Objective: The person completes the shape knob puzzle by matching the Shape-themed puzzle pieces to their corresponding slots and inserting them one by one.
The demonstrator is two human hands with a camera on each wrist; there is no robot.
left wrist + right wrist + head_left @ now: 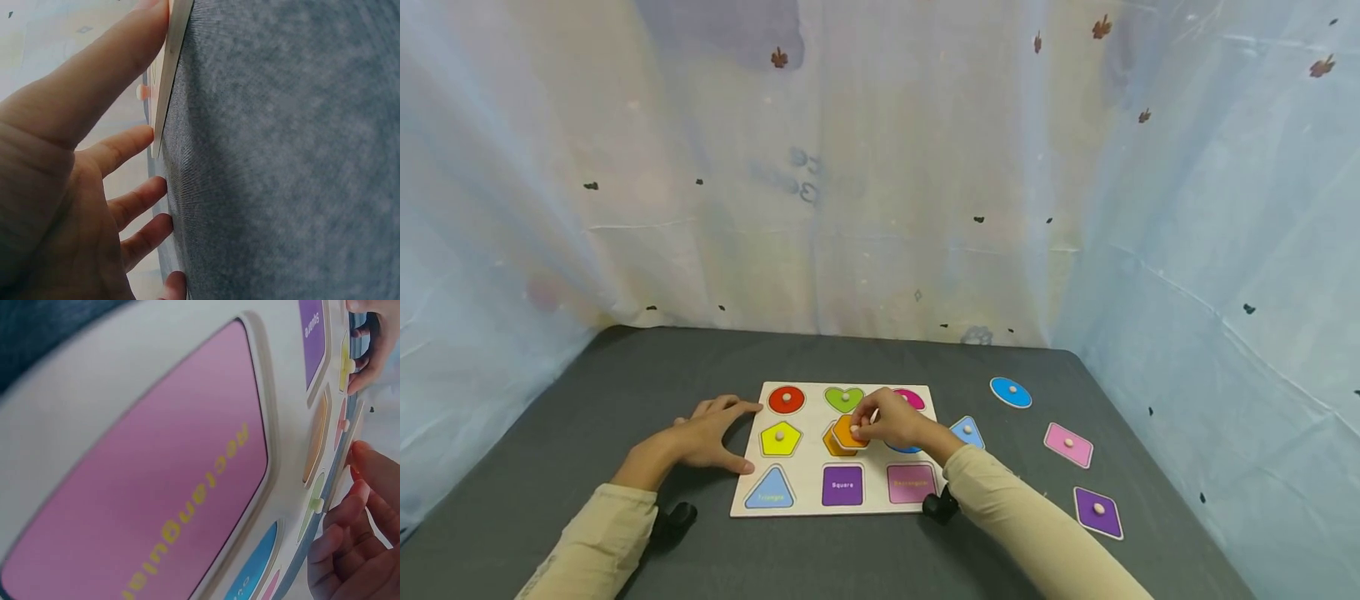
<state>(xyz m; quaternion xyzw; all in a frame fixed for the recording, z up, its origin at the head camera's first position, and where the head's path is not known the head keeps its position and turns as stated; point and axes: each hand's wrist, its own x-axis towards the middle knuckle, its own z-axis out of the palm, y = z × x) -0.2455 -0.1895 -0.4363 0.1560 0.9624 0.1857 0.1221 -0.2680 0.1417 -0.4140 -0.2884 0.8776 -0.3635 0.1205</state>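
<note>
A pale wooden shape board [807, 467] lies on the dark cloth. My right hand [895, 419] pinches the small knob of an orange hexagon piece [846, 430]. The piece is held tilted just above the board's orange hexagon recess [835, 447], overlapping it in the head view; the right wrist view shows a gap between them. At the board's left edge, the thumb and index finger of my left hand [703, 435] touch the side, fingers spread. A red circle [786, 399], green heart [844, 399] and yellow pentagon [780, 438] sit in the board. My right hand partly hides a magenta piece [912, 398].
Right of the board lie a blue oval [1011, 392], a pink rectangle [1068, 443], a purple square [1098, 512] and a blue triangle [967, 431] by the right forearm. The triangle, square and rectangle recesses [912, 483] show printed words. Hanging sheets [865, 208] surround the table.
</note>
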